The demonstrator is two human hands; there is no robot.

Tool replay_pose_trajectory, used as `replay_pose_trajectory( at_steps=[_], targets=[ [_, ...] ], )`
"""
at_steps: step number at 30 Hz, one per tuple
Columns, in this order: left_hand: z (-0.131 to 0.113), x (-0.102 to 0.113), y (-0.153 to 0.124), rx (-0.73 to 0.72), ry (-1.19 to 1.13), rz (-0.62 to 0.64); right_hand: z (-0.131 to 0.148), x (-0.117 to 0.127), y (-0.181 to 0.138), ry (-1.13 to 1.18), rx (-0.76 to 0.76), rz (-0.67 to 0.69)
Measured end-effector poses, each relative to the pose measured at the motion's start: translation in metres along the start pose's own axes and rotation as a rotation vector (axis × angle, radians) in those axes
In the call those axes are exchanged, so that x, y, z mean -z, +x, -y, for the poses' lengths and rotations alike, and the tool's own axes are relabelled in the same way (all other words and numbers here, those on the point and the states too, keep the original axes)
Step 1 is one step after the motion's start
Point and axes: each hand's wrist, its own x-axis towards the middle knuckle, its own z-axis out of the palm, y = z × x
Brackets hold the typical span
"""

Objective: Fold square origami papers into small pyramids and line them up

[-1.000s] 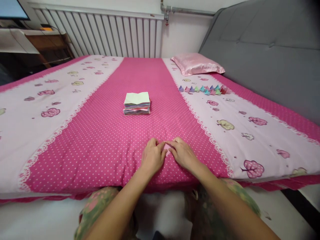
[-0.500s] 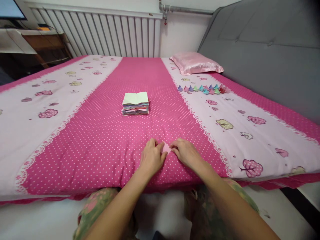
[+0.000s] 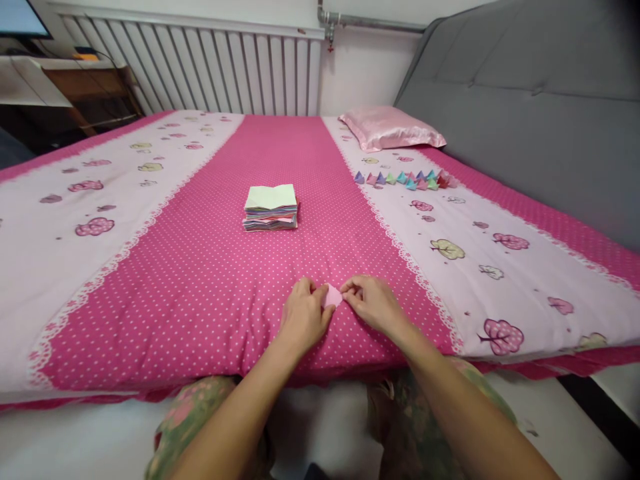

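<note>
I see my left hand (image 3: 303, 315) and right hand (image 3: 373, 303), both palm-down on the bed, fingertips pinching a small pink folded paper piece (image 3: 331, 295) between them.

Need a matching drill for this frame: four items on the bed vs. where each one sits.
1 paper stack
2 row of folded shapes
3 pillow
4 small pink paper

A beside the grey headboard
B between left hand and right hand
C middle of the dotted pink stripe
D pale band, right of the stack

Pairs: 1-C, 2-D, 3-A, 4-B
</note>
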Motion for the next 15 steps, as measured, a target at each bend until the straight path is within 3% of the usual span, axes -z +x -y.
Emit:
replay_pose_trajectory(
  at_steps=[8,15],
  targets=[
    [0.008,0.006,0.003,0.0,-0.103,0.057,0.002,-0.01,-0.001,-0.043,0.031,0.015],
    [0.014,0.007,0.005,0.026,-0.171,0.031,0.009,-0.009,-0.003,-0.077,0.249,0.088]
  ],
)
